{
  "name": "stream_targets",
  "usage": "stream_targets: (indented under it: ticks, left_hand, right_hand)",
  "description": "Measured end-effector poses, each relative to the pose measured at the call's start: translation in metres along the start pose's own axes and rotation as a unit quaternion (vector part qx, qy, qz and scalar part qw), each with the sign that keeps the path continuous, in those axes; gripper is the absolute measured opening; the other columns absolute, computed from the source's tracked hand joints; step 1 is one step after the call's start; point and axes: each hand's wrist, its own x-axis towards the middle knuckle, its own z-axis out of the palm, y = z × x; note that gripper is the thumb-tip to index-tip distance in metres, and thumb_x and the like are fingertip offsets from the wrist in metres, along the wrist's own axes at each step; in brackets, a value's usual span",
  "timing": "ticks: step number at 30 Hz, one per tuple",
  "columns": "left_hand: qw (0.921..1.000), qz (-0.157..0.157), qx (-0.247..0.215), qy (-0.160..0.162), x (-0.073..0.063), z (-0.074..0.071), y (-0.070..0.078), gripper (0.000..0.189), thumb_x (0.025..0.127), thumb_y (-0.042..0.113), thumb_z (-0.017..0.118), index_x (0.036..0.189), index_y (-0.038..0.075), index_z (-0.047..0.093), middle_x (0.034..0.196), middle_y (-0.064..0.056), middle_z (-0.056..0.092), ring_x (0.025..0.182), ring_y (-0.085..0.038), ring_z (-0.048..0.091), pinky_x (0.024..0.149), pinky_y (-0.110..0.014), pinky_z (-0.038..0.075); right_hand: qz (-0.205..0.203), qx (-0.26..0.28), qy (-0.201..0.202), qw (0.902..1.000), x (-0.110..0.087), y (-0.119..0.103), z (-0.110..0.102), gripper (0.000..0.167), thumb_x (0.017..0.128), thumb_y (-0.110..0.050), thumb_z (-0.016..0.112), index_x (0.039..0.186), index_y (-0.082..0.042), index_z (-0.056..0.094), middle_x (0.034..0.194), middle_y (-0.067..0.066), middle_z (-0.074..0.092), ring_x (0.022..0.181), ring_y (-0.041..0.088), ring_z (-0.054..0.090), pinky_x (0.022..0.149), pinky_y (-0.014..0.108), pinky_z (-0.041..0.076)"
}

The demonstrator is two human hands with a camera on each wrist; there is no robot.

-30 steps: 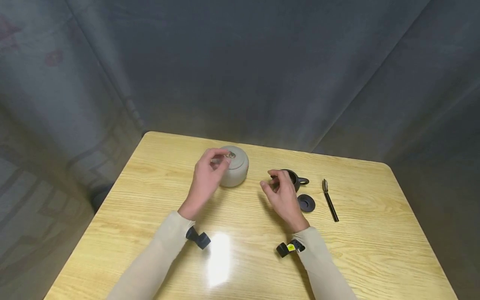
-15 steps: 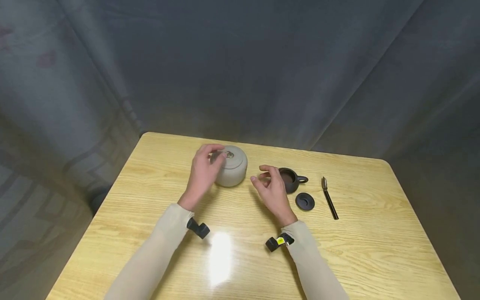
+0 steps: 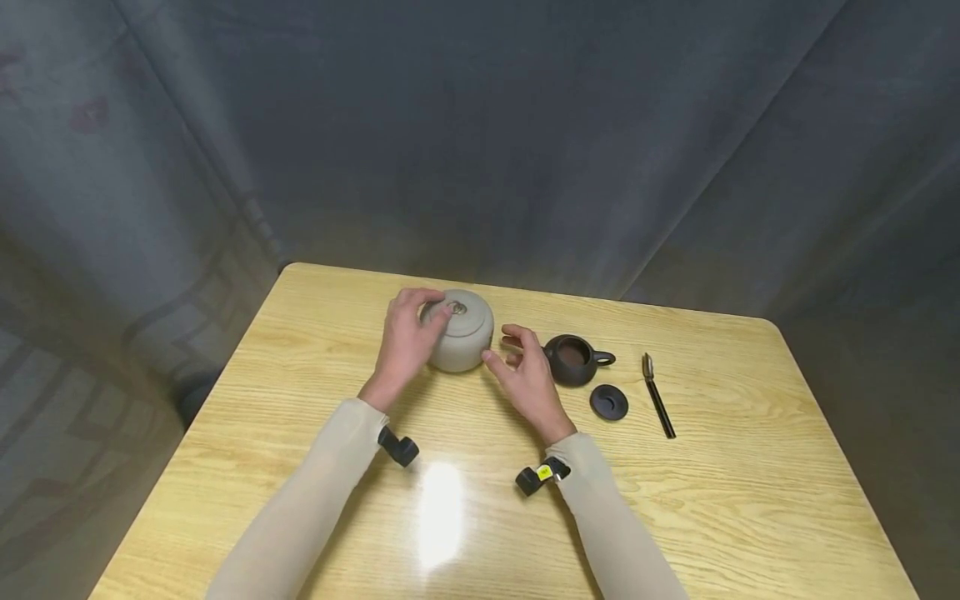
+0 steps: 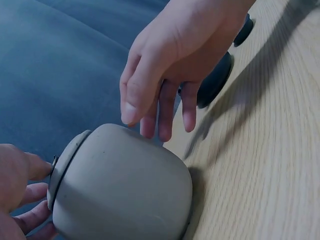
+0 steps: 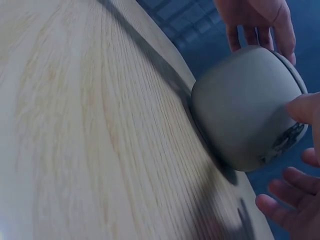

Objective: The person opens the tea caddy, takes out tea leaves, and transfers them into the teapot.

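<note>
A squat pale-grey lidded jar stands on the table, a small ring-like knob on top of its lid. Fingers loosely bent, my left hand is at the jar's left side, thumb near the knob; its fingertips lie right by the lid's edge in the left wrist view. My right hand is at the jar's right side with fingers spread. In the right wrist view its thumb overlaps the jar's wall, near a dark patterned patch, and the other fingers stand off from it.
Right of my right hand stands a small dark pot with a loop handle, uncovered. A dark round lid lies in front of it. Farther right is a slim black-handled tool with a silver head. Grey curtains hang behind the wooden table.
My right hand has moved left from the dark pot to the grey jar, uncovering the pot's body. My left hand has shifted slightly left at the jar's lid.
</note>
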Motion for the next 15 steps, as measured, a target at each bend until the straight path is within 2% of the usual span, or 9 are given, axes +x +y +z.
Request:
stream_targets:
  ticks: [3,9,15]
  left_hand:
    - [1.0000,0.000,0.004,-0.001,0.001,0.001,-0.001,0.035,0.103,0.025,0.069,0.130,0.004,0.071,0.142,-0.019,0.060,0.137,-0.038,0.051,0.119,-0.056,0.042]
    - [0.9999,-0.006,0.006,-0.009,0.003,0.002,-0.001,0.035,0.101,0.025,0.071,0.130,0.006,0.071,0.144,-0.017,0.059,0.140,-0.037,0.049,0.121,-0.057,0.042]
    - [0.9998,-0.009,0.015,-0.009,0.003,0.002,0.001,0.034,0.099,0.026,0.074,0.127,0.007,0.072,0.142,-0.016,0.060,0.137,-0.036,0.050,0.119,-0.057,0.042]
  right_hand:
    - [0.004,0.005,-0.003,1.0000,0.002,-0.002,0.004,0.063,0.101,-0.036,0.073,0.153,-0.013,0.047,0.152,0.016,0.055,0.134,0.038,0.061,0.114,0.052,0.052]
    - [-0.015,0.010,-0.006,0.9998,0.005,-0.006,0.011,0.066,0.101,-0.032,0.074,0.156,-0.011,0.044,0.157,0.013,0.051,0.143,0.034,0.055,0.119,0.048,0.050]
    - [-0.016,0.026,-0.016,0.9994,0.007,-0.008,0.018,0.071,0.100,-0.031,0.074,0.160,-0.013,0.039,0.161,0.008,0.048,0.150,0.027,0.049,0.123,0.044,0.046]
